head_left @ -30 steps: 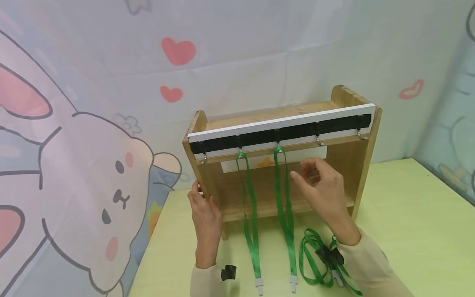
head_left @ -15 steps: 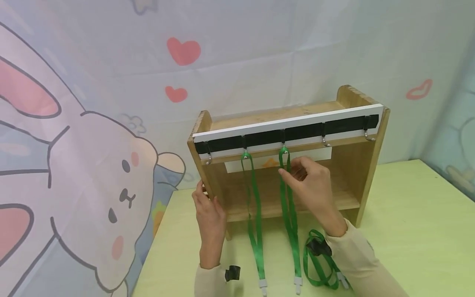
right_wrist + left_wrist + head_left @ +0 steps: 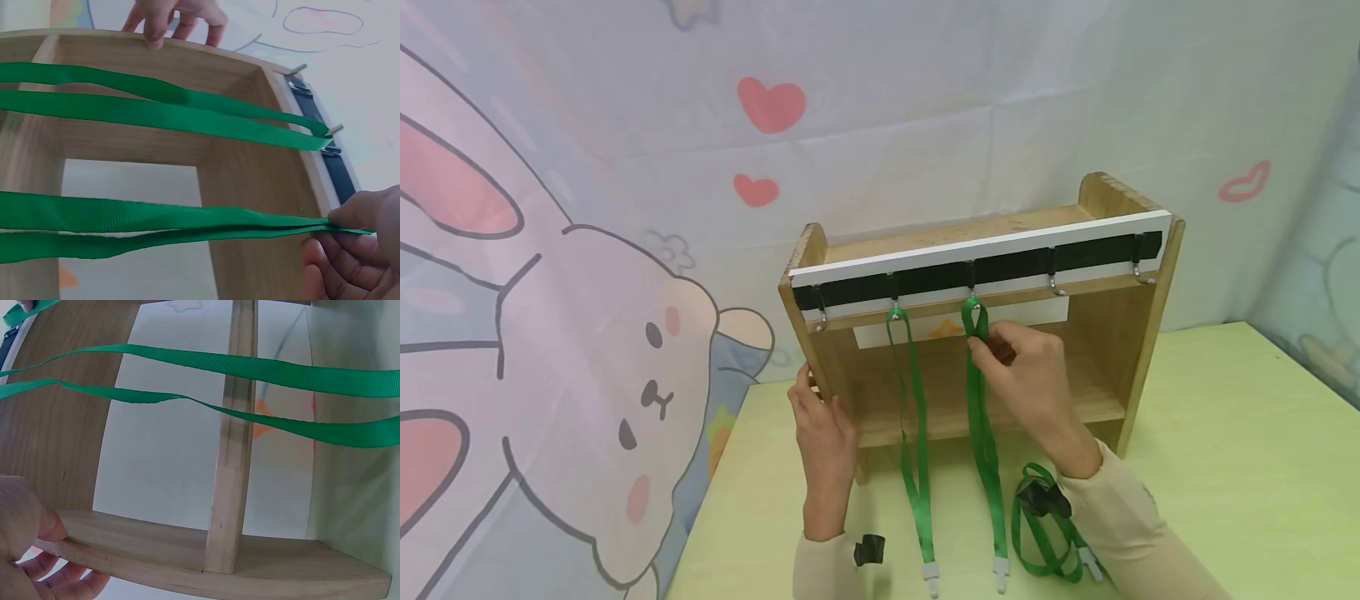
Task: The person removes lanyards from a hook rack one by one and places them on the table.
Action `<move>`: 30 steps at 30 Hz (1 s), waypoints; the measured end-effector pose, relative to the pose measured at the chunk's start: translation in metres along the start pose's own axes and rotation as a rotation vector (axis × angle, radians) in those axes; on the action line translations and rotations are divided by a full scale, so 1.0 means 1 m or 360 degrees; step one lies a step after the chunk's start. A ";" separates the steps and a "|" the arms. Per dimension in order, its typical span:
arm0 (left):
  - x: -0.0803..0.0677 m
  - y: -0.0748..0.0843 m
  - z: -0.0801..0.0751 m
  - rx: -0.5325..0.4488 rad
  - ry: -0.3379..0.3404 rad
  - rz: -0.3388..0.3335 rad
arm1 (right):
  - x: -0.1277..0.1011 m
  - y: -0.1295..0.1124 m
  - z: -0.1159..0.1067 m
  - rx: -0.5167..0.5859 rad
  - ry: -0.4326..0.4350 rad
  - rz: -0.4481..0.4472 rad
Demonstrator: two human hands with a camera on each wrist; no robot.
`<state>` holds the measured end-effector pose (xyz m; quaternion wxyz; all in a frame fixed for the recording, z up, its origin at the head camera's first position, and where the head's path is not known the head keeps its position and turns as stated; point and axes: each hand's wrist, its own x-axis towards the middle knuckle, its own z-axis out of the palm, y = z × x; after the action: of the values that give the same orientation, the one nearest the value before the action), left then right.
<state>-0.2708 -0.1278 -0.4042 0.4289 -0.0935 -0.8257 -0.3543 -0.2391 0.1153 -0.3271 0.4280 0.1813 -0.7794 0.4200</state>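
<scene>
A wooden shelf stands on the yellow-green table, with a black hook rail across its front. Two green lanyards hang from neighbouring hooks, one on the left and one in the middle. My right hand pinches the middle lanyard just below its hook, and the wrist view shows the fingertips pressing both strands together. My left hand grips the shelf's left side panel, thumb on the board's edge.
A third green lanyard lies coiled on the table under my right forearm. A small black clip lies near my left wrist. Three hooks are bare. A cartoon-print cloth hangs behind and to the left.
My right hand moved left from in front of the shelf to the middle lanyard and pinched its strands together. The left hand stayed on the side panel.
</scene>
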 end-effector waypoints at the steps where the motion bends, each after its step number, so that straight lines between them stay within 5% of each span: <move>1: 0.000 0.000 0.000 0.0000 -0.0001 0.0002 | 0.001 -0.001 -0.001 0.0002 0.0005 -0.0011; 11: 0.000 -0.001 0.001 0.0005 0.0002 0.0001 | -0.008 -0.010 -0.011 0.0033 -0.0017 -0.0088; 30: 0.000 0.001 0.001 -0.0010 0.0002 -0.0008 | -0.043 -0.017 -0.005 0.0263 -0.0329 0.0204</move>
<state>-0.2706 -0.1265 -0.4040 0.4284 -0.0926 -0.8244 -0.3581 -0.2016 0.1063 -0.3528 0.3011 0.2081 -0.7921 0.4884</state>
